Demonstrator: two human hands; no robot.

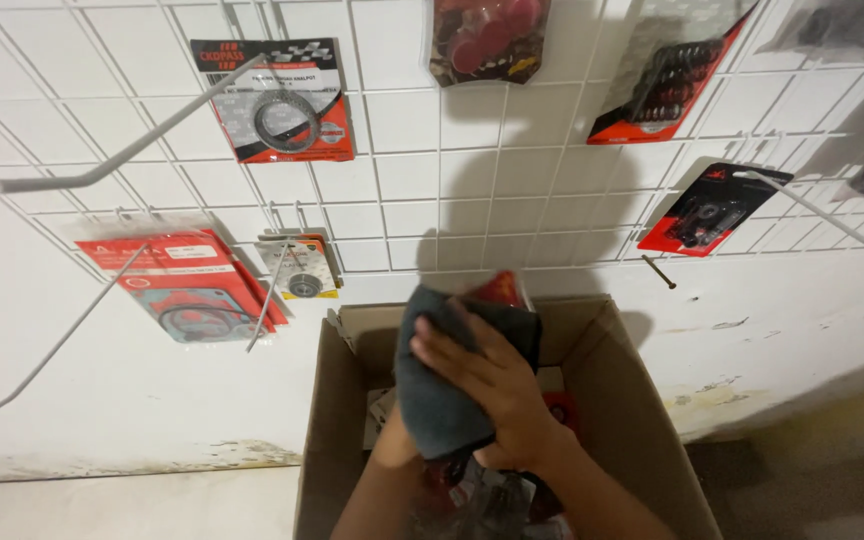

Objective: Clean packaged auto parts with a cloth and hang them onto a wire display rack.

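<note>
Red packet (500, 288) sits wrapped in a dark grey cloth (442, 400), held over the open cardboard box (632, 400). My right hand (492, 385) presses the cloth w/ fingers spread flat. Left hand (397, 445) is under the cloth, grip hidden, can't tell.
</note>
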